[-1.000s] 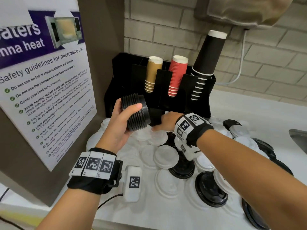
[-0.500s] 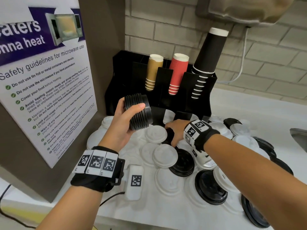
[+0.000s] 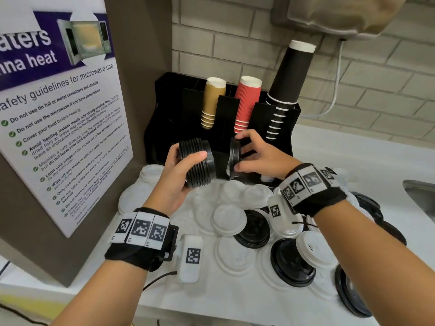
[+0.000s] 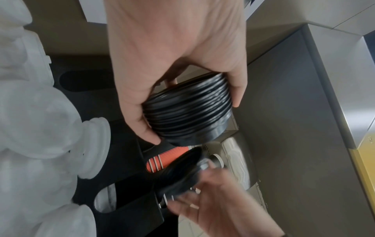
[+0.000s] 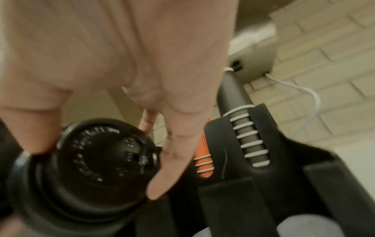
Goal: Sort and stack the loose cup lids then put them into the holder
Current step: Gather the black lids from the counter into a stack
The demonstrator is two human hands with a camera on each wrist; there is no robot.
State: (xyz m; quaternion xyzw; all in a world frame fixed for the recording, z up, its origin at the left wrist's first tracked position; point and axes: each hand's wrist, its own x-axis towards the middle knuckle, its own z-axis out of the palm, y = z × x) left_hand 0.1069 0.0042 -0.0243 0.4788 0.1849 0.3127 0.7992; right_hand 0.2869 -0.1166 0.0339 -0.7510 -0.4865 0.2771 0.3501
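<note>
Stacking step in hand: a stack of black lids (image 3: 197,164) is gripped on its side by the left hand (image 3: 175,182) at frame centre, fingers curled round its ribbed rim. A single black lid (image 3: 234,158) is pinched by its edge in the right hand (image 3: 259,156), just beside the stack's open end, a small gap between. Next move judged: lid to be aligned and pressed on. Loose lids (image 3: 229,220) lie on the table (image 3: 235,295), below the black holder (image 3: 277,118).

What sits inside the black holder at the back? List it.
The black holder has three cup stacks in its slots: tan cups, red cups, black cups. Their lower ends and other compartments are hidden.
</note>
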